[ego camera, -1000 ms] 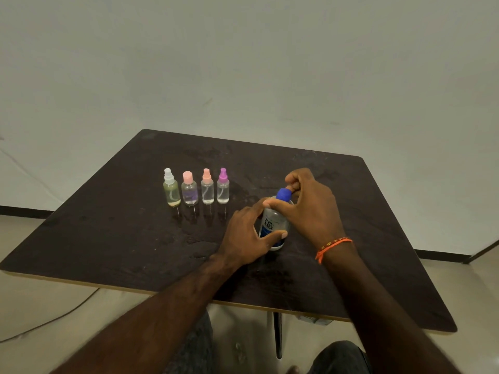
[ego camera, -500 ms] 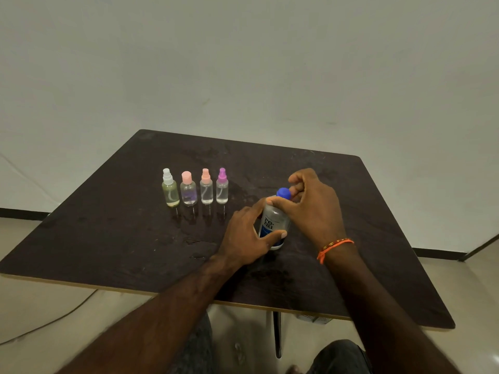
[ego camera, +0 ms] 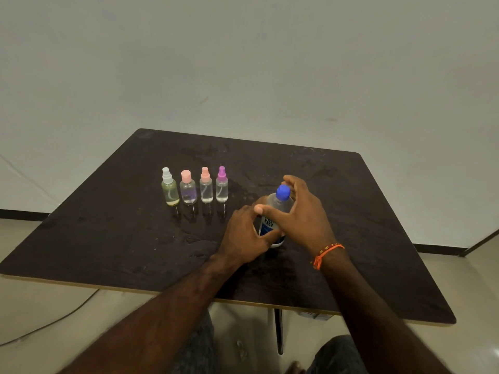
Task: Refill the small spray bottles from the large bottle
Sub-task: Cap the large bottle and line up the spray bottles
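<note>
While the left hand (ego camera: 247, 233) grips the large bottle (ego camera: 274, 217) upright toward the table's (ego camera: 108, 238) right-centre, the right hand (ego camera: 299, 211) spreads loosely around its blue cap (ego camera: 283, 191), which wants a firm pinch and steady twist, clear of four small spray bottles (ego camera: 195, 188).

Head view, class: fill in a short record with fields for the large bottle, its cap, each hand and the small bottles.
large bottle: upright on the table
blue cap: still on
left hand: grips the bottle's body
right hand: open around the cap, not pinching it
small spray bottles: four in a row, left of the large bottle, capped
</note>
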The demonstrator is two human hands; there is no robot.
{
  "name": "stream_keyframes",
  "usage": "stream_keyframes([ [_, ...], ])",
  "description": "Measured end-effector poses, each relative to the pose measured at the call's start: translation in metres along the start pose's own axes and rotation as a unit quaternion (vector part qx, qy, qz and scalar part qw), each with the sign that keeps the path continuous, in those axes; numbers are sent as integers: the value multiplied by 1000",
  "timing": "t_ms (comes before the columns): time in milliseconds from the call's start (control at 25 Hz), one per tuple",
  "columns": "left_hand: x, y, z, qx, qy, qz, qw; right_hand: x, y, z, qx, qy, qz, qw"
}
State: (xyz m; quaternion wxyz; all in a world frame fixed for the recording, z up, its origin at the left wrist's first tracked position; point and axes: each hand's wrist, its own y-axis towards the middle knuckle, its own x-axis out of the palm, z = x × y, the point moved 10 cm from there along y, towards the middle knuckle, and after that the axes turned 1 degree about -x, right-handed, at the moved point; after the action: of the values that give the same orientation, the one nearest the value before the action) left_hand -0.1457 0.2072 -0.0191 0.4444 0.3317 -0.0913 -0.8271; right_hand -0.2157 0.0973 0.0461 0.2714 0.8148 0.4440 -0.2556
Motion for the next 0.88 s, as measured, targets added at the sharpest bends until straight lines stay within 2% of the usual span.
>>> stream_keyframes([
  [200,-1,2,8,27,-32,-24,999,28,-24,45,49,153,-81,984],
  [360,9,7,7,-2,-44,-40,998,22,-28,56,42,240,-79,967],
  [520,36,25,25,1,-59,-58,997,-13,-27,67,44,238,-28,970],
  [720,95,45,49,4,-65,-137,988,-57,-34,110,81,202,43,975],
  [880,118,49,55,11,-65,-166,984,-64,-39,135,104,197,48,974],
])
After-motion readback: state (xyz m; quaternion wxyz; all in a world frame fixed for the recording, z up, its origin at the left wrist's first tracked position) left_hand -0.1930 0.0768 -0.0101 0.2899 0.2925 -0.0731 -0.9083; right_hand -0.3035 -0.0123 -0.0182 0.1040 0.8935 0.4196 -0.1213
